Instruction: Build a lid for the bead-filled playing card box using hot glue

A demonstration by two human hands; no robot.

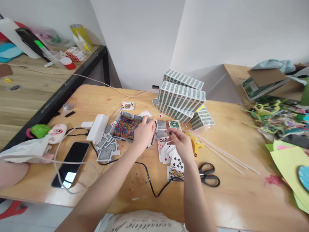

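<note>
The tray (pixel 130 115) sits near the middle of the worktop (pixel 231 199), with the left hand (pixel 145 129) curled over its 3 o'clock end; I cannot tell whether that hand grips the wall or merely presses it. The right hand (pixel 179 140) hangs just beyond at 4 o'clock, fingertips drawn close together; anything pinched there is too small to make out.

The walls look like thin patterned card, so too hard a push could buckle them or open a corner. If the speckled filling (pixel 124 127) is loose, a tilt might spill it. The yellow glue gun (pixel 197 149), at 3 o'clock and near the right hand, could burn it if hot. The black cable (pixel 156 195), looped at 5 o'clock, might snag a forearm.

The green-and-white boxes (pixel 181 101) at 2 o'clock form a crisp, straight-edged stack that a knock might topple. Glossy cards (pixel 177 162) lie flat and overlapping at 4 o'clock, liable to slide; beyond them rest round-handled scissors (pixel 212 176).
</note>
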